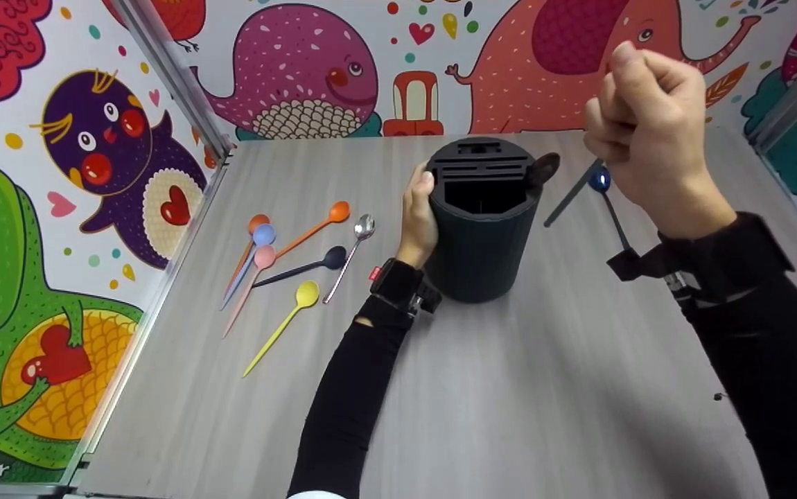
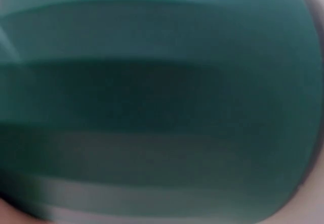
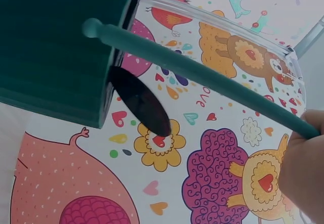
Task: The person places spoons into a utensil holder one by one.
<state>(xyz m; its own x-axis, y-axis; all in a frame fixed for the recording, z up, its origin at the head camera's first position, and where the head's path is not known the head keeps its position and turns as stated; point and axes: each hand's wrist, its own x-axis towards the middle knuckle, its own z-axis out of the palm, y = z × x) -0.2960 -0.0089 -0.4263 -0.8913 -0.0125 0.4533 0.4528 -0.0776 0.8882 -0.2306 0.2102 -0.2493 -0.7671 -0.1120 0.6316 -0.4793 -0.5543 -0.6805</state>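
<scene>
A dark green utensil holder (image 1: 480, 256) with a slotted black top stands upright on the table. My left hand (image 1: 418, 220) grips its left side, thumb near the rim. A dark spoon head (image 1: 544, 170) sticks out of the holder's right side; in the right wrist view this dark oval (image 3: 142, 101) juts from the rim. My right hand (image 1: 655, 128), raised right of the holder, grips a dark green stick-like handle (image 3: 202, 77). Its knobbed end points down toward the holder, apart from it in the head view; whatever is at the other end is hidden in the fist.
A blue-headed spoon (image 1: 600, 180) lies on the table beyond the right hand. To the left lie several spoons, among them a yellow spoon (image 1: 307, 294), a silver spoon (image 1: 364, 227) and a navy spoon (image 1: 333, 258). Cartoon-printed walls (image 1: 412, 104) enclose the table's back and sides.
</scene>
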